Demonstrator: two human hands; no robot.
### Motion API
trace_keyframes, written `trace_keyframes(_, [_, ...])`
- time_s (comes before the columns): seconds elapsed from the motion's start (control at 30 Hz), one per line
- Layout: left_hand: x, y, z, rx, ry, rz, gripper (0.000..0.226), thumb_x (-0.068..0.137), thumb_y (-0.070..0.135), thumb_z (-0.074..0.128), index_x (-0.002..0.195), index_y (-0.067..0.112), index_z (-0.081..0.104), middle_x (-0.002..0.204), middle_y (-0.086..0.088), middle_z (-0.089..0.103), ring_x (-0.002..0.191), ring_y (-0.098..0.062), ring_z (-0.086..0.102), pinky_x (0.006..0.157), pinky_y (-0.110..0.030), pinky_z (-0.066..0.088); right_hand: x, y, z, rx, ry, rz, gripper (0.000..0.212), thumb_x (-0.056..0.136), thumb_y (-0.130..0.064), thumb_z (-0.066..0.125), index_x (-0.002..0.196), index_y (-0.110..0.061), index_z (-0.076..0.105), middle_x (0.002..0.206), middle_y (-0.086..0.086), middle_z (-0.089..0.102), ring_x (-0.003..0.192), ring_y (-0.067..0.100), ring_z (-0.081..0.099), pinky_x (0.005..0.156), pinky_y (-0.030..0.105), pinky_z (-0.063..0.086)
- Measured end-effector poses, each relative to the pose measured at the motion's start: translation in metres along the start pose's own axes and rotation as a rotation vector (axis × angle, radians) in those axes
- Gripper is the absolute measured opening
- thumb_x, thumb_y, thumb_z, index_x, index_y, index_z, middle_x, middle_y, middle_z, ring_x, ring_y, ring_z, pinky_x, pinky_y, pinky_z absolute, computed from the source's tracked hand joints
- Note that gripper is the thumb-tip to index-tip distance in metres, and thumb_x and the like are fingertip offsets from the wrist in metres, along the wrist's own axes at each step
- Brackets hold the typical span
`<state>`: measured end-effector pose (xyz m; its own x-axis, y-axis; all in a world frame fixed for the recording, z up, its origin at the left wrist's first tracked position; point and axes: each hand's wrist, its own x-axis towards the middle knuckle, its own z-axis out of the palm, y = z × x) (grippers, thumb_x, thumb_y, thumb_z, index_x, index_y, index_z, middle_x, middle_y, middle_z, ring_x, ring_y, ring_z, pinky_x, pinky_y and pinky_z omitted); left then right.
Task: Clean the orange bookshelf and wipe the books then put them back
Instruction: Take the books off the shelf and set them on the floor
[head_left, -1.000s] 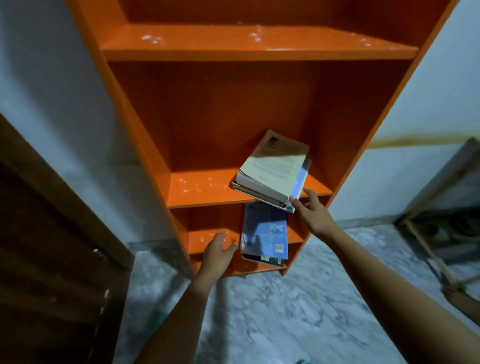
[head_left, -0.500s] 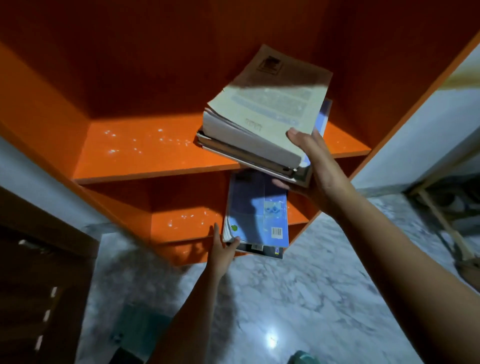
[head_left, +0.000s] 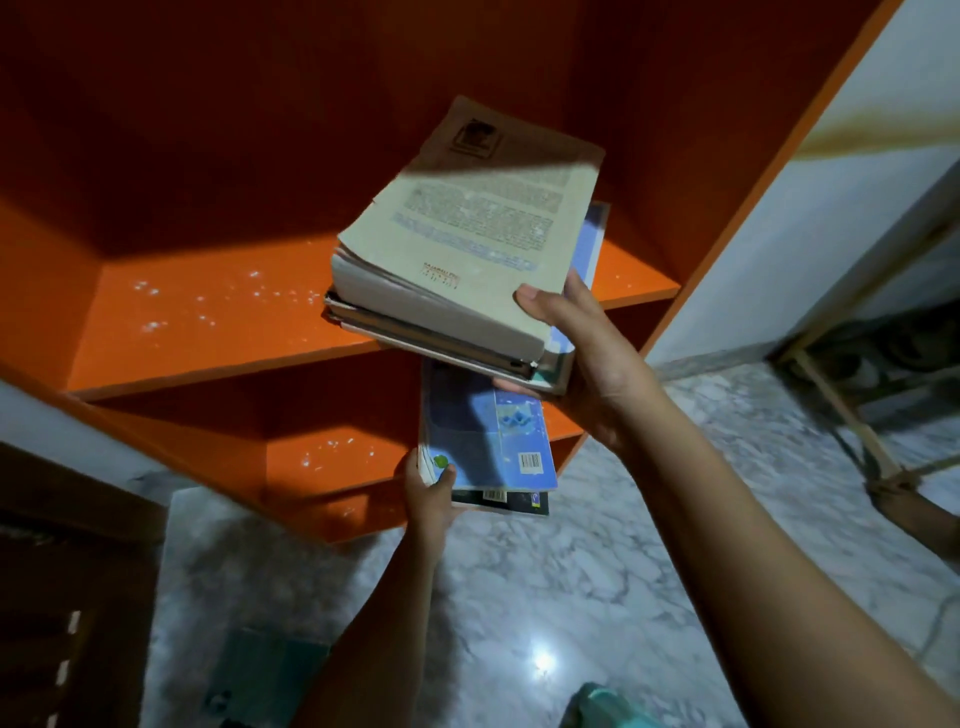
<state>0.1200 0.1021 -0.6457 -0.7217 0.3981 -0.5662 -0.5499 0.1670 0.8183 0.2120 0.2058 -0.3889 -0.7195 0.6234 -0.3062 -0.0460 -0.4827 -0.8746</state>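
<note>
My right hand (head_left: 597, 374) clamps the beige-topped book stack (head_left: 467, 249), thumb on top, fingers under; it overhangs the orange bookshelf (head_left: 769, 171) middle shelf (head_left: 208, 322). Left hand (head_left: 428, 499) grips blue-covered books (head_left: 483, 436) at lower shelf (head_left: 332, 457) edge.

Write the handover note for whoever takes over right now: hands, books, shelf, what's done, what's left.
Right hand grips the upper book stack, thumb on top, fingers beneath; it juts past the middle shelf edge.
Left hand holds the lower book stack, blue cover up, at the lower shelf.
Done: no wiping shows; white specks dot both shelves.
Left: clear the books, wipe the bookshelf and books, put them back.
</note>
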Motion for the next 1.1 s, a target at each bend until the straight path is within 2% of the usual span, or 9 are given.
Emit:
trace_keyframes(0.1, [-0.013, 0.003, -0.010, 0.023, 0.008, -0.027, 0.058, 0.087, -0.001, 0.061, 0.137, 0.021, 0.040, 0.138, -0.004, 0.043, 0.119, -0.031, 0.048, 0.087, -0.066, 0.045, -0.023, 0.006, -0.005, -0.015, -0.046, -0.036, 0.074, 0.075, -0.026, 0.067, 0.141, -0.033, 0.035, 0.135, -0.006, 0.054, 0.105, 0.020, 0.066, 0.074, 0.040, 0.057])
trace_keyframes(0.23, [-0.003, -0.007, -0.033, 0.122, 0.018, -0.001, 0.060, 0.079, 0.007, 0.071, 0.131, 0.028, 0.048, 0.137, -0.011, 0.048, 0.118, -0.037, 0.051, 0.086, -0.066, 0.046, -0.021, -0.002, -0.001, 0.048, -0.027, -0.122, 0.059, 0.081, -0.022, 0.065, 0.136, -0.023, 0.046, 0.131, 0.000, 0.059, 0.119, 0.017, 0.057, 0.102, 0.046, 0.045])
trace_keyframes(0.4, [-0.016, 0.017, -0.050, 0.222, 0.030, 0.012, 0.063, 0.074, 0.018, 0.073, 0.131, 0.023, 0.048, 0.132, -0.012, 0.052, 0.119, -0.037, 0.052, 0.094, -0.059, 0.046, -0.010, -0.005, 0.002, 0.042, 0.015, -0.137, 0.053, 0.083, -0.011, 0.066, 0.132, -0.022, 0.049, 0.124, 0.003, 0.063, 0.111, 0.023, 0.062, 0.095, 0.044, 0.049])
trace_keyframes(0.47, [-0.017, 0.017, -0.058, 0.213, 0.042, 0.035, 0.068, 0.069, 0.021, 0.072, 0.132, 0.027, 0.048, 0.134, -0.013, 0.051, 0.120, -0.037, 0.052, 0.094, -0.060, 0.045, -0.013, -0.004, 0.004, 0.037, 0.032, -0.152, 0.053, 0.082, -0.008, 0.066, 0.130, -0.022, 0.051, 0.124, 0.003, 0.064, 0.111, 0.024, 0.062, 0.094, 0.045, 0.050])
trace_keyframes(0.57, [-0.028, 0.019, -0.068, 0.233, 0.061, 0.063, 0.066, 0.072, 0.017, 0.070, 0.133, 0.029, 0.047, 0.134, -0.015, 0.051, 0.119, -0.039, 0.052, 0.094, -0.060, 0.044, -0.023, 0.002, 0.010, 0.102, 0.087, -0.144, 0.060, 0.079, -0.005, 0.067, 0.133, -0.022, 0.049, 0.125, 0.003, 0.063, 0.112, 0.024, 0.062, 0.094, 0.044, 0.051])
trace_keyframes(0.7, [-0.077, 0.056, -0.077, 0.269, 0.073, 0.077, 0.059, 0.085, 0.002, 0.063, 0.138, 0.016, 0.041, 0.136, -0.019, 0.047, 0.120, -0.041, 0.049, 0.095, -0.059, 0.045, -0.055, 0.010, 0.022, 0.133, 0.127, -0.138, 0.061, 0.080, -0.001, 0.064, 0.135, -0.022, 0.047, 0.126, 0.001, 0.062, 0.111, 0.020, 0.062, 0.089, 0.038, 0.054])
trace_keyframes(0.87, [-0.134, 0.087, -0.109, 0.313, 0.083, 0.003, 0.058, 0.090, 0.004, 0.058, 0.142, 0.014, 0.033, 0.142, -0.017, 0.038, 0.127, -0.042, 0.041, 0.099, -0.058, 0.042, -0.113, 0.023, 0.038, 0.116, 0.068, -0.134, 0.058, 0.078, -0.009, 0.064, 0.131, -0.025, 0.049, 0.125, -0.002, 0.063, 0.112, 0.018, 0.062, 0.088, 0.038, 0.054])
trace_keyframes(1.03, [-0.208, 0.094, -0.179, 0.434, 0.199, 0.054, 0.050, 0.089, 0.001, 0.060, 0.135, -0.001, 0.042, 0.136, -0.022, 0.048, 0.125, -0.038, 0.046, 0.104, -0.043, 0.039, -0.175, 0.044, 0.074, 0.083, -0.040, -0.069, 0.061, 0.075, -0.013, 0.063, 0.133, -0.026, 0.048, 0.127, -0.003, 0.062, 0.113, 0.016, 0.061, 0.092, 0.037, 0.052])
trace_keyframes(1.1, [-0.230, 0.091, -0.214, 0.439, 0.243, 0.050, 0.048, 0.088, -0.001, 0.059, 0.132, -0.006, 0.044, 0.131, -0.025, 0.051, 0.123, -0.040, 0.048, 0.102, -0.042, 0.038, -0.190, 0.057, 0.095, 0.070, -0.085, -0.035, 0.060, 0.075, -0.013, 0.063, 0.132, -0.025, 0.049, 0.126, -0.002, 0.062, 0.113, 0.017, 0.061, 0.093, 0.038, 0.051])
